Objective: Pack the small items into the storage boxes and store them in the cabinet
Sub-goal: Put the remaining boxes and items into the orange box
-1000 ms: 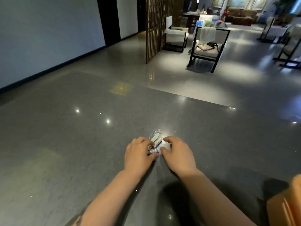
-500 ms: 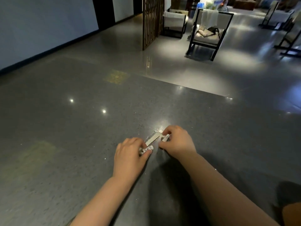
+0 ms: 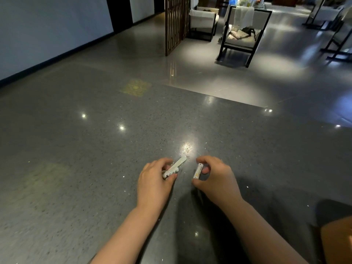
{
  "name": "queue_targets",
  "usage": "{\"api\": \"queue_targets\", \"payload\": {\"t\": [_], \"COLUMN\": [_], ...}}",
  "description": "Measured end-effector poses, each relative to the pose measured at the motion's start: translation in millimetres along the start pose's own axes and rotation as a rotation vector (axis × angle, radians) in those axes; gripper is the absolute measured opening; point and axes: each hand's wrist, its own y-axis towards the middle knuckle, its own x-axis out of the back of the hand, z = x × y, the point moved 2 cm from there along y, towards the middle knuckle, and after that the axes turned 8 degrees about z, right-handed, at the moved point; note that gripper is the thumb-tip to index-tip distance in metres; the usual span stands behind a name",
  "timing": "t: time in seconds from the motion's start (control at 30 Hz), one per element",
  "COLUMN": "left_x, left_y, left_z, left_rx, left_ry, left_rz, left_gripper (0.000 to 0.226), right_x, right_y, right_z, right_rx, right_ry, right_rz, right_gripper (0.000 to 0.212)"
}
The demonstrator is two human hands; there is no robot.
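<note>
Both hands are low over a dark speckled stone tabletop point(image 3: 95, 168). My left hand point(image 3: 154, 183) pinches a white battery point(image 3: 170, 173) between thumb and fingers, and a pale flat strip point(image 3: 180, 162) sticks out from the same grip toward the upper right. A short gap to the right, my right hand point(image 3: 217, 180) holds a second white battery point(image 3: 197, 170) upright-tilted between thumb and curled fingers. The two batteries are apart. No storage box or cabinet shows clearly.
An orange-brown object point(image 3: 337, 242) sits at the table's lower right corner. Beyond the table's far edge lie a glossy floor, a wooden lattice screen point(image 3: 176, 21), a black-framed chair point(image 3: 243, 33) and a white armchair point(image 3: 203, 18).
The hands were together on a small bundle of batteries in clear wrap; they have since pulled apart, each now holding one battery. The camera view tipped downward.
</note>
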Motion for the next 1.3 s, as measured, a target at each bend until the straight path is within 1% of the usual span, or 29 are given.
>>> {"api": "queue_targets", "payload": {"t": [0.17,0.4,0.5,0.63,0.73,0.83,0.9,1.0,1.07,1.17,1.3], "left_x": [-4,-4,4,24,37,38,31,10,-11,-44,-78], "left_y": [-10,-16,-21,-31,-44,-62,-78,-106,-123,-152,-182], "left_z": [-2,-9,-19,-54,-99,-147,-177,-216,-238,-269,-307], "left_rx": [-0.044,-0.108,-0.145,-0.251,-0.401,-0.536,-0.602,-0.664,-0.688,-0.721,-0.771], "left_ry": [-0.053,-0.066,-0.062,-0.082,-0.095,-0.094,-0.106,-0.139,-0.156,-0.187,-0.232], "left_rz": [-0.008,0.015,0.010,-0.045,-0.063,-0.052,-0.025,0.061,0.125,0.224,0.288], "left_gripper": [0.027,0.024,0.023,0.023,0.023,0.022,0.023,0.024,0.023,0.023,0.023], "right_x": [-1,6,16,51,92,132,156,187,205,227,250], "right_y": [-18,-36,-45,-64,-94,-130,-159,-206,-239,-287,-336], "right_z": [3,0,0,11,21,19,9,-16,-37,-71,-109], "right_rx": [0.031,0.017,0.026,-0.004,0.014,0.023,-0.012,-0.095,-0.169,-0.305,-0.423], "right_ry": [0.067,0.076,0.086,0.121,0.121,0.039,-0.009,-0.077,-0.110,-0.147,-0.180], "right_rz": [-0.081,-0.063,-0.095,-0.124,-0.158,-0.198,-0.216,-0.225,-0.254,-0.279,-0.290], "right_gripper": [0.050,0.051,0.051,0.051,0.053,0.054,0.053,0.050,0.046,0.045,0.033]}}
